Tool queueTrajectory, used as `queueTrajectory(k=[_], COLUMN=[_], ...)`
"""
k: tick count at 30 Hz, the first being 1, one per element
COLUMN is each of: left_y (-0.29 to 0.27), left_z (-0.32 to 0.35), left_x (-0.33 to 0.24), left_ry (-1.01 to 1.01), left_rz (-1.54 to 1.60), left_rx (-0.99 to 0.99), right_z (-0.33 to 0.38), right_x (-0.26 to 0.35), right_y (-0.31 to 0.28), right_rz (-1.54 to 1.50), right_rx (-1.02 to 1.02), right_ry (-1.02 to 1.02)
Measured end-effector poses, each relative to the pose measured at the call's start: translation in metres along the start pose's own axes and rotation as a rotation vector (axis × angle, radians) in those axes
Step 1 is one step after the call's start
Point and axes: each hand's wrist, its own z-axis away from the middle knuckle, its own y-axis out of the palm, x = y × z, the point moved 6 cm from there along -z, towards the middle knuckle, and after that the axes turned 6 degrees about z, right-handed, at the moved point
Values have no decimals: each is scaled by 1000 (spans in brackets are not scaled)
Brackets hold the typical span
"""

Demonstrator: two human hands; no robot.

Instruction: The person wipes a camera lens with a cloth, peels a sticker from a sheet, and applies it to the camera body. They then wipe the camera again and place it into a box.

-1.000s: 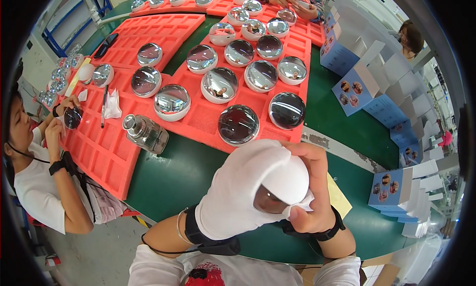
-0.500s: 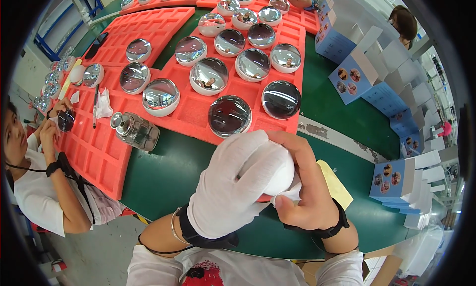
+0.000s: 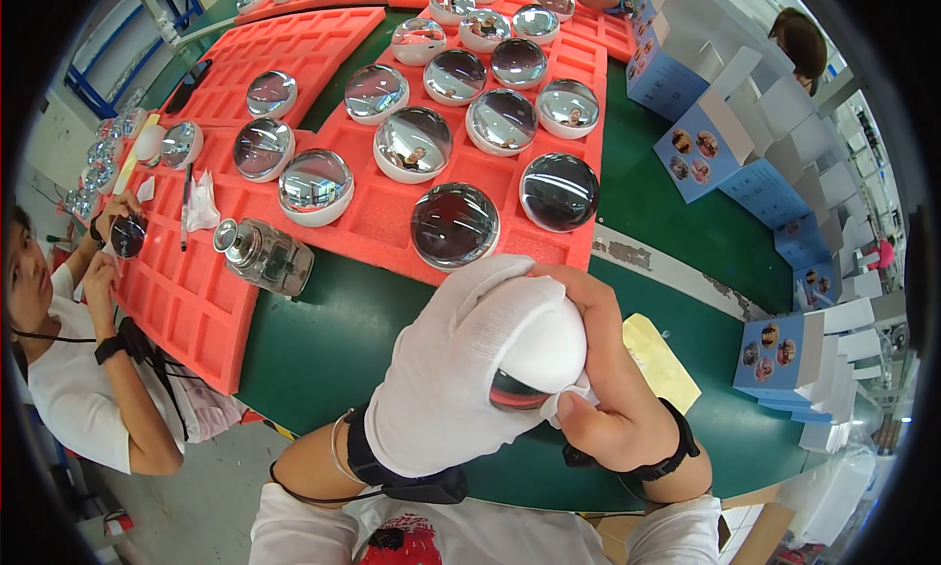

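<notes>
Our gloved left hand [image 3: 461, 344] cups the dome [image 3: 545, 344], right hand [image 3: 610, 393] pinches cloth [image 3: 582, 384] against it; glove [image 3: 417, 408] slips, we could drop it.

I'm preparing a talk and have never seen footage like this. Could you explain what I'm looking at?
There is no robot here; a person is working by hand. The picture comes from a wide fisheye camera worn on the head, looking down, so straight edges bend near the rim. The left hand, in a white glove, holds a white ball with a dark, shiny part. The bare right hand holds it too, with a white cloth by its thumb. On the green table are red trays with mirrored balls, a glass bottle and blue boxes.
</notes>
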Motion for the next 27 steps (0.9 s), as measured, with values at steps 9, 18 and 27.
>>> queueTrajectory(k=[9,18,27], left_y=[1,4,6], left_z=[0,0,1], left_x=[2,4,7], left_ry=[-34,-37,-69], left_rz=[-6,-30,-43], left_rx=[17,0,-19], right_z=[1,4,4], right_x=[0,-4,-3], right_y=[3,8,7], right_rz=[70,51,80], right_rx=[18,18,30], right_ry=[-2,22,21])
